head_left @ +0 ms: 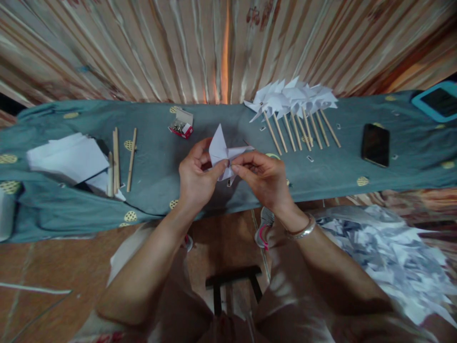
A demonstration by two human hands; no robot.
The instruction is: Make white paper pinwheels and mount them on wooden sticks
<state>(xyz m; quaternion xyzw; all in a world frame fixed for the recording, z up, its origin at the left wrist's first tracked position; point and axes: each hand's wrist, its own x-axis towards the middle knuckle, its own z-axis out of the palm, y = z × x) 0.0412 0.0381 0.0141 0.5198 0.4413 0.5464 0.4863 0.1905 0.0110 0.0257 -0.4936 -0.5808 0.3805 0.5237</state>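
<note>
A folded white paper pinwheel (219,146) is held up over the middle of the cloth-covered table. My left hand (197,177) grips it from the left, thumb pressed near its centre. On the other side my right hand (262,175) pinches at the centre with thumb and forefinger; a thin pin-like piece shows just above those fingers, its full length unclear. Beyond my left hand stands a small open red box (181,128) of metal pins. Finished white pinwheels (293,100) on wooden sticks (293,132) lie in an overlapping row at the back right.
White paper sheets (71,157) and several loose sticks (116,162) lie at the left. A black phone (375,145) and a blue-framed device (439,101) rest at the right. Below the table's right front edge sits a large bag of white paper pieces (389,257).
</note>
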